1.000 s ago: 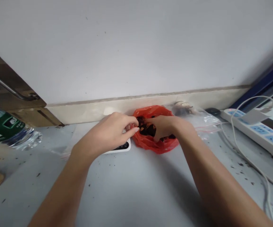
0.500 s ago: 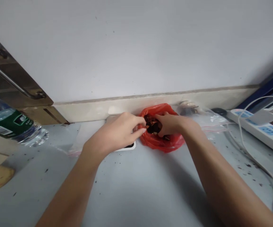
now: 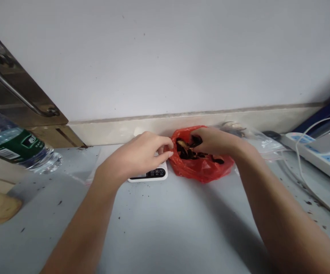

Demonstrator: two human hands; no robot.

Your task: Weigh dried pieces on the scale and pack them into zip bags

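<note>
On the pale grey-blue tabletop (image 3: pixel 156 228), near the foot of the white wall (image 3: pixel 167 64), the red plastic bag (image 3: pixel 206 171) sits upright with its mouth open between your hands. Your left hand (image 3: pixel 139 154) has its thumb and forefinger nearly together at the bag's left rim; they appear to pinch the film, probably to steady the bag and hold its mouth wide. Your right hand (image 3: pixel 214 140) reaches in over the right rim, fingers curled down among the dark, dried-looking pieces (image 3: pixel 183 153); you seem to have some between the fingertips, but whether they are closed on any I cannot tell. The bag's slumped, rolled-out sides likely make that reach easier. Just left of it, a white digital scale (image 3: pixel 161 176) lies partly hidden under your left hand, its button panel facing you, presumably so you can read it. The water bottle (image 3: pixel 18 146) stands well apart, leaving your forearms room.
</note>
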